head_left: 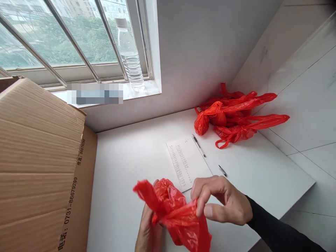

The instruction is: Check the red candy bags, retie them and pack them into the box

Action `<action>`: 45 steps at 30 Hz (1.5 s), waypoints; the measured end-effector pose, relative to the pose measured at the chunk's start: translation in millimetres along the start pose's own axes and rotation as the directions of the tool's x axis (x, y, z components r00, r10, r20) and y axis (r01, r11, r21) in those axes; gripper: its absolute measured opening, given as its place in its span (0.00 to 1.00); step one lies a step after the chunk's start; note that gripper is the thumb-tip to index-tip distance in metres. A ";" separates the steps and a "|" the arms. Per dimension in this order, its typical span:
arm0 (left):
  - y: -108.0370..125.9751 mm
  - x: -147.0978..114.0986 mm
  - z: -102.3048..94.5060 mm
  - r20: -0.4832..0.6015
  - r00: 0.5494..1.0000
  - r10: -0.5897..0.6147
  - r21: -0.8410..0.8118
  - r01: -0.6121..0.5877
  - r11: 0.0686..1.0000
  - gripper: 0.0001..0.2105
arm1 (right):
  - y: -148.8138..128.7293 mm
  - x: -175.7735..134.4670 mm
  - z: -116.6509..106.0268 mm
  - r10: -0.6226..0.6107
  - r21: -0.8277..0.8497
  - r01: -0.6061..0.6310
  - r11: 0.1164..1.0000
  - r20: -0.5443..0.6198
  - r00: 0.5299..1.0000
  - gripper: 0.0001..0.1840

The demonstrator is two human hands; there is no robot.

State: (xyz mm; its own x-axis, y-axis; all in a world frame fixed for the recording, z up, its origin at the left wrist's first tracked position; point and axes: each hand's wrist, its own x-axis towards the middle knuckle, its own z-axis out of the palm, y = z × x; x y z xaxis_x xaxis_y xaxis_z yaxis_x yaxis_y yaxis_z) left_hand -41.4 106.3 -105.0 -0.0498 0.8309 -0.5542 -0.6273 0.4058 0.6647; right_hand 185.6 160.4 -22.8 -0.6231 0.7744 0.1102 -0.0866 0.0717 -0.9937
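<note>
A red plastic bag (181,213), gathered and knotted near its middle, is between my two hands above the front of the white table. My left hand (147,224) supports it from the left and behind, its fingers partly hidden by the plastic. With thumb and fingers, my right hand (223,201) pinches a fold of the bag on its right side. What the bag contains is hidden. Just beyond it on the table lies a sheet of paper (187,161) with handwritten columns.
Beside the paper lie a pen (198,145) and a short black pen part (222,170). Several red bags (233,119) are heaped in the back right corner. A large cardboard box (39,168) stands at left. A water bottle (131,59) rests on the windowsill (152,87).
</note>
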 end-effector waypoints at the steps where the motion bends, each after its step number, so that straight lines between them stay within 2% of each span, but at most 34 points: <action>1: -2.1 0.0 -4.9 -0.017 1.000 0.024 0.021 -0.023 1.000 0.31 | 3.2 -3.7 2.0 0.022 -0.001 -0.022 1.000 0.019 1.000 0.09; 4: -3.2 -2.8 -16.3 -0.050 0.994 0.095 0.122 -0.088 0.989 0.30 | 15.5 -11.0 5.3 0.097 -0.072 -0.096 0.993 0.005 0.995 0.08; 7: -0.9 -8.0 -19.8 -0.097 0.985 0.144 0.272 -0.113 0.956 0.21 | 31.2 -12.0 8.9 0.121 -0.250 -0.129 0.960 -0.046 0.992 0.21; 8: -0.5 -9.8 -19.9 -0.109 0.983 0.149 0.307 -0.110 0.945 0.19 | 36.4 -11.0 10.6 0.104 -0.335 -0.114 0.935 -0.046 0.993 0.22; 10: -1.0 -13.1 -20.0 -0.123 0.979 0.160 0.355 -0.107 0.929 0.19 | 44.7 -7.7 14.4 0.067 -0.478 -0.073 0.875 -0.029 0.997 0.15; 13: -2.8 -17.0 -22.2 -0.144 0.967 0.209 0.440 -0.127 0.889 0.19 | 49.8 -4.1 18.1 0.073 -0.526 -0.088 0.846 -0.050 0.996 0.02; 17: -2.9 -21.6 -28.2 -0.159 0.931 0.328 0.582 -0.180 0.793 0.20 | 48.6 -5.9 14.5 0.109 -0.508 -0.193 0.840 -0.191 0.976 0.02; 20: -1.3 -25.4 -29.4 -0.175 0.881 0.440 0.672 -0.220 0.707 0.22 | 48.9 -7.0 10.7 0.124 -0.512 -0.186 0.839 -0.153 0.980 0.03; 21: -0.4 -26.5 -28.7 -0.146 0.858 0.492 0.723 -0.247 0.645 0.24 | 49.7 -6.6 10.6 0.123 -0.525 -0.164 0.835 -0.113 0.986 0.05; 23: 2.3 -27.7 -25.8 0.031 0.815 0.579 0.833 -0.341 0.436 0.25 | 51.7 -4.8 12.4 0.107 -0.567 -0.108 0.817 -0.034 0.994 0.11; 25: 5.7 -26.7 -22.3 0.285 0.778 0.560 0.868 -0.457 0.194 0.23 | 53.3 -2.1 16.1 0.087 -0.602 -0.065 0.796 0.008 0.996 0.12; 26: 7.3 -25.5 -20.7 0.385 0.760 0.523 0.854 -0.508 0.111 0.21 | 53.5 -0.7 18.1 0.084 -0.604 -0.059 0.795 0.013 0.996 0.10; 28: 9.8 -22.2 -18.3 0.488 0.743 0.459 0.819 -0.571 0.052 0.20 | 52.6 2.1 21.6 0.100 -0.580 -0.085 0.810 -0.006 0.995 0.08; 31: 11.3 -17.7 -16.6 0.532 0.736 0.419 0.788 -0.611 0.072 0.18 | 50.1 5.8 24.5 0.144 -0.547 -0.138 0.826 -0.033 0.989 0.07; 35: 11.7 -16.1 -15.1 0.522 0.755 0.398 0.780 -0.611 0.135 0.15 | 50.6 10.1 25.5 0.181 -0.555 -0.151 0.818 -0.001 0.984 0.08; 39: 12.9 -17.6 -12.6 0.488 0.789 0.374 0.781 -0.586 0.216 0.12 | 49.7 14.2 26.5 0.184 -0.522 -0.157 0.838 -0.002 0.983 0.12; 45: 12.7 -18.9 -10.6 0.392 0.855 0.340 0.781 -0.505 0.367 0.09 | 41.9 20.0 28.1 0.229 -0.440 -0.196 0.876 0.021 0.973 0.07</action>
State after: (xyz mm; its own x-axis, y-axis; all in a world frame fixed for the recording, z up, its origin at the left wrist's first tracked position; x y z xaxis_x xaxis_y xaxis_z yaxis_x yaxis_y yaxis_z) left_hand -56.7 91.7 -91.5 0.0488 0.9975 -0.0508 0.4021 0.0269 0.9152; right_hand 147.7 161.3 -61.6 -0.6428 0.7567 -0.1196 0.3883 0.1873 -0.9023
